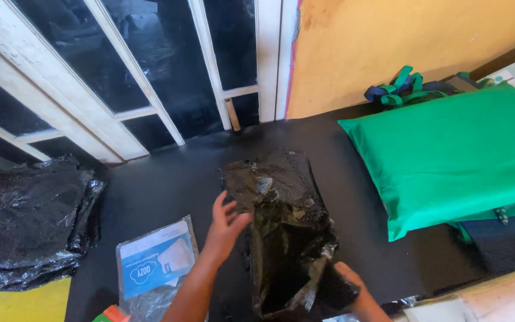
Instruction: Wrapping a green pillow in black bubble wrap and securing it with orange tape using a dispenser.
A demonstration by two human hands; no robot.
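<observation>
Because the black plastic bag (284, 229) lying on the dark counter (168, 185) looks thin, limp and slippery, you hold its open mouth with your right hand (353, 289) while your left hand (225, 226), fingers spread, presses its side.

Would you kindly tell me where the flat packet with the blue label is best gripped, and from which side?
Probably by its near right corner, coming from the right beside the left hand. The clear packet with the blue label lies flat on the black table, so the fingers need a loose plastic edge to pinch; its crinkled film border there looks free, with open table alongside.
</observation>
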